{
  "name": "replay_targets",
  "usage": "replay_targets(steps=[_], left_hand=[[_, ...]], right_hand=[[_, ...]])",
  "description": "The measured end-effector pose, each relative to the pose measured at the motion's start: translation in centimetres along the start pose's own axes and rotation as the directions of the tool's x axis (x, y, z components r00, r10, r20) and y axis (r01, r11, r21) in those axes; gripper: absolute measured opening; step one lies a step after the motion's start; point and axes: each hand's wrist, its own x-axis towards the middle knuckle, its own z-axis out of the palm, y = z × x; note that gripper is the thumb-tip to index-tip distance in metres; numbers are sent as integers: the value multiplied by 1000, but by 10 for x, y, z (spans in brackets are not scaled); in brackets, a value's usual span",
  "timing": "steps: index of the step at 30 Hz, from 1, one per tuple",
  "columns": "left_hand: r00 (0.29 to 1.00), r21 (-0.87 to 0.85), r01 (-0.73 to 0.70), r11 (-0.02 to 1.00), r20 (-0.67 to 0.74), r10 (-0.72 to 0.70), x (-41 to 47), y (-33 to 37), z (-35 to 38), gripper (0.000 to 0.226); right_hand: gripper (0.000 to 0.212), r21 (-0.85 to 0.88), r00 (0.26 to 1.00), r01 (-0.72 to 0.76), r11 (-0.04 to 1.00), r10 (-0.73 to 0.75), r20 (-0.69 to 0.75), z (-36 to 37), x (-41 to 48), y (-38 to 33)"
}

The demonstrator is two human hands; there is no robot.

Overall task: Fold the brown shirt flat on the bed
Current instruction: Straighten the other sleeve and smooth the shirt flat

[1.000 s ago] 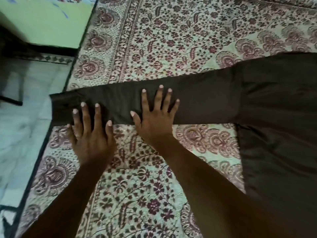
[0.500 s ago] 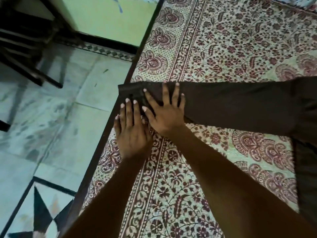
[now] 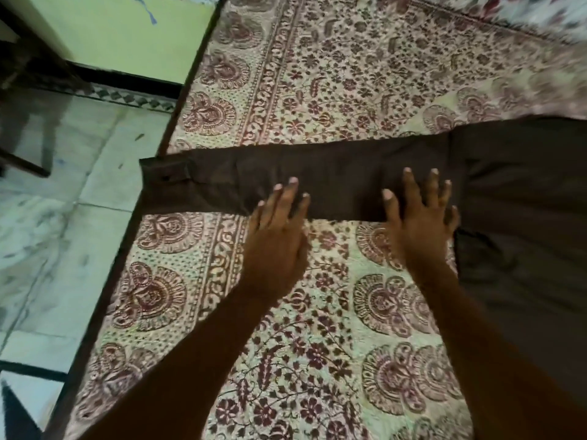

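While pressing flat with straight, spread fingers, pin the dark, smooth sleeve of the brown shirt to the bed: left hand mid-sleeve, right hand by the shoulder. Past the left hand, cuff at bed's edge. Past the right, body cut off.

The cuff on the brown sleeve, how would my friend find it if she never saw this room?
Find the flowery bed cover, where the brown shirt stretches one long sleeve toward the tiled floor. The cuff is that sleeve's very tip, right at the bed's edge. Only it has a stitched band and a small button.
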Motion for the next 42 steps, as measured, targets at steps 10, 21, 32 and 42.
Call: replay_targets(steps=[10, 21, 32, 42], left_hand=[[902, -76, -251, 965, 345, 261, 80, 205, 100, 62], [846, 125, -448, 885, 379, 374, -9, 256, 130, 74], [796, 64, -499, 864, 428, 428, -103, 276, 112, 74], [897, 107, -398, 911, 252, 363, -130, 307, 130, 16]], right_hand=[[74, -123, 963, -221, 968, 236, 127, -23, -40, 176], [64, 7, 997, 1, 1000, -2, 82, -50, -149, 256], [68, -122, 947, -226, 967, 247, 205, -89, -224, 363], [34, -11, 987, -159, 987, 159, -8, -79, -212, 388]])
